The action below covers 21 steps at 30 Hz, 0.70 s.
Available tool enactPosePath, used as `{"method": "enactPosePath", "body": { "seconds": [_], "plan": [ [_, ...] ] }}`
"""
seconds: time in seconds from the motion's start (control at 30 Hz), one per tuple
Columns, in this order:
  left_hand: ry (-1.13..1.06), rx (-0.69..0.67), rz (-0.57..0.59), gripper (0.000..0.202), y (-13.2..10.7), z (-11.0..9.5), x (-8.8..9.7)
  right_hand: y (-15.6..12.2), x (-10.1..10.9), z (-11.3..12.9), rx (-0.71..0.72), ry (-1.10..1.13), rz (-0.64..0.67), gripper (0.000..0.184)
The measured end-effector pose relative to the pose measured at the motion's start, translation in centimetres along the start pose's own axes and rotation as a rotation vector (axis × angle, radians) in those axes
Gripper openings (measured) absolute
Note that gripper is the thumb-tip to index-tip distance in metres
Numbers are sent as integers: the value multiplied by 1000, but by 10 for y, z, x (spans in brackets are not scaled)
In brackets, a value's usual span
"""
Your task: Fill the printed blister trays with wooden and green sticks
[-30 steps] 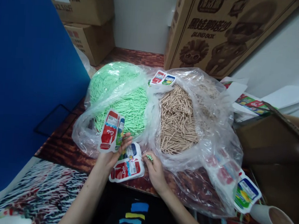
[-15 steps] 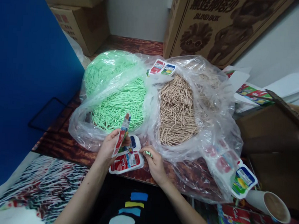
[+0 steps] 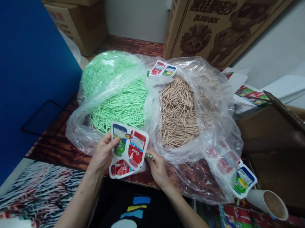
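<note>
My left hand (image 3: 102,159) grips a printed candy packet (image 3: 137,148) by its left edge, thumb on the front. Cola and green soda designs on it face me. Another packet lies partly hidden under it. My right hand (image 3: 158,171) is closed around a small bundle of green sticks (image 3: 150,157), their ends showing, close to the packet's right edge; I cannot tell if it touches. Beyond my hands lie many thin light-green sticks (image 3: 124,103) in a clear plastic bag (image 3: 79,121). To their right, brown sticks (image 3: 178,112) fill another clear bag (image 3: 209,148).
One double packet (image 3: 162,69) rests between the bags, another (image 3: 244,180) at right. A paper cup (image 3: 259,201) lies tilted beside an open carton (image 3: 272,142). Cardboard boxes (image 3: 194,23) stand behind. At left are a blue panel (image 3: 28,68) and a heap of striped sticks (image 3: 39,186).
My left hand has turned the packet from edge-on to front-facing and brought it over the one on the table. My right hand still holds the green sticks.
</note>
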<state>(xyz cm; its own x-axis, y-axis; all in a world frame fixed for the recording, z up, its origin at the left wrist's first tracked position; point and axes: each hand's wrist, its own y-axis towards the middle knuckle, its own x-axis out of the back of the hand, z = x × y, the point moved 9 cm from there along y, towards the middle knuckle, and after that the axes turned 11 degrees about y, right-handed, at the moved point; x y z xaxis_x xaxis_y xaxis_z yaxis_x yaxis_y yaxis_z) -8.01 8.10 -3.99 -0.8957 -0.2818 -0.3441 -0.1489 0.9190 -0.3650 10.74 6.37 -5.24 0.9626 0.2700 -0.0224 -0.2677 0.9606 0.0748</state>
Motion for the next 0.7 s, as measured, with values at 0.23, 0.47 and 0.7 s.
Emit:
{"method": "enactPosePath", "body": {
  "seconds": [0.23,0.47,0.7],
  "plan": [
    [410,-132,-79,25,-6,-11,10,-1,0,0,14,-10,-8,21],
    [864,-483,46,16,-25,-24,-12,11,24,2,-164,369,-194,12],
    [886,-457,292,22,-35,1,-54,66,25,55,-295,1081,-129,8]
  ]
}}
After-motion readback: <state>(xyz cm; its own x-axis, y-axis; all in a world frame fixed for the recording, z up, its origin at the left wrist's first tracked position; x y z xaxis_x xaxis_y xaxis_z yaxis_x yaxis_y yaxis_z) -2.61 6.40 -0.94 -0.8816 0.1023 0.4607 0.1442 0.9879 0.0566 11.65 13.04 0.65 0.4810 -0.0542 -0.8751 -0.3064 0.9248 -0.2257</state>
